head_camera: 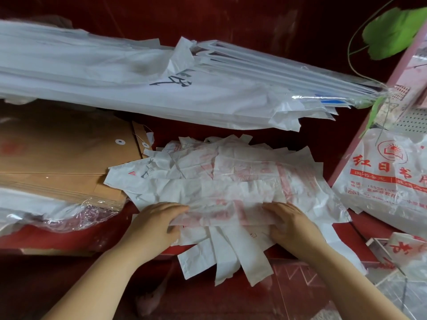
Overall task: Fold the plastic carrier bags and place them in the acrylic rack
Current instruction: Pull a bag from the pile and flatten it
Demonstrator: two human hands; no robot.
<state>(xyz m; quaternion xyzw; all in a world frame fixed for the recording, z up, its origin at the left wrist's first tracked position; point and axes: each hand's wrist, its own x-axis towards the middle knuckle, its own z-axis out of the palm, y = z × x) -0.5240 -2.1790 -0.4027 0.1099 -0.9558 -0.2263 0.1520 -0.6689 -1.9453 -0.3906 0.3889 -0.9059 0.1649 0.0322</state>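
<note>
A flattened stack of white plastic carrier bags (231,179) with faded red print lies on the red surface in the middle, its handle strips (231,257) fanning toward me. My left hand (154,227) grips the stack's near left edge, thumb under and fingers on top. My right hand (293,225) grips the near right edge in the same way. The near part of the stack looks folded over between both hands. A clear acrylic rack (392,280) shows at the lower right, holding bags with red print.
A long sheaf of white and clear bags (161,88) hangs over the back. Brown string-tie envelopes (69,158) are stacked at left above clear wrapped packs (46,211). A printed white bag (390,179) leans on a pink shelf post (360,144) at right. A green leaf (392,31) is at top right.
</note>
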